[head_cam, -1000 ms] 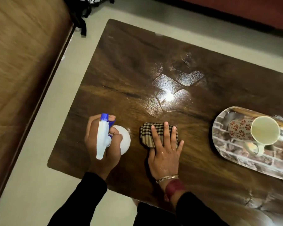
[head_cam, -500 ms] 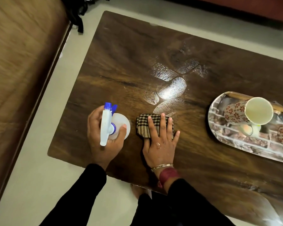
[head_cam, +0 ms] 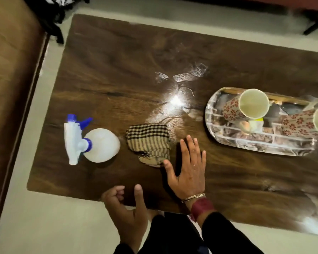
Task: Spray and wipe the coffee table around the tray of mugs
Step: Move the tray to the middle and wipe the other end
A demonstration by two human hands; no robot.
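You're working in dim, warm indoor light that seems to come from overhead. It strikes the dark bench (head_cam: 117, 70) as one hard white glare spot (head_cam: 175, 101) just left of the tray (head_cam: 228, 142), with streaky sheen around it. The tray's shiny face throws broken, confusing reflections. Your right hand (head_cam: 189, 167) casts a dark shadow along its left side. The whole view is soft, and smeared at the left edge and the far corners. The wide lens bows the bench's edges.

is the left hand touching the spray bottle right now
Apart. The head view shows the left hand at the near edge of the coffee table, with bare wood between it and the spray bottle, which stands on its own.
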